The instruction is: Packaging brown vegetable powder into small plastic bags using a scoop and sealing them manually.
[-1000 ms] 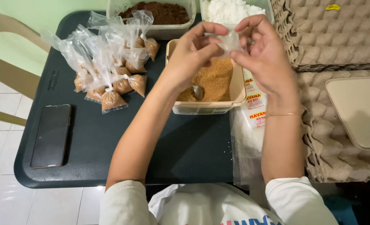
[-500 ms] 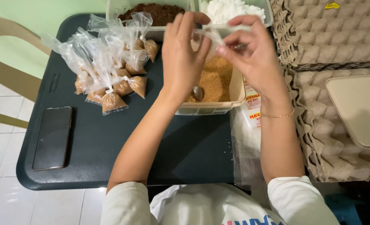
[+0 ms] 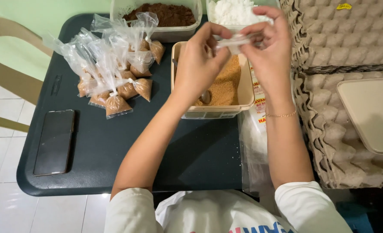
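Plastic bag point(image 3: 236, 42), small, clear and seemingly empty, is stretched flat between both hands above the far end of a tub of brown sugar point(image 3: 226, 84); it looks like a thin, crumpled, see-through strip, and whether its mouth is open cannot be told. The left hand point(image 3: 198, 60) pinches the bag's left end between thumb and forefinger, the other fingers curled loosely in towards the palm. The right hand point(image 3: 270, 47) grips the bag's right end with the fingertips, the fingers arched over it and the thumb underneath, so both hands are closed on the bag and nearly touching each other. A thin bracelet point(image 3: 281, 114) circles the right wrist. Directly below the left hand, a spoon point(image 3: 205, 96) lies in the sugar. Beyond the hands stand a tub of dark brown powder point(image 3: 165, 15) and, just past the right hand, a tub of white powder point(image 3: 234, 12). Well to the left of the left hand, a cluster of filled, tied bags point(image 3: 118, 82) rests on the dark table point(image 3: 114, 142), and further left and nearer the person lies a black phone point(image 3: 54, 141). To the right of the right hand are stacked egg trays point(image 3: 329, 47), with a beige lid point(image 3: 370, 114) on them nearer the person.
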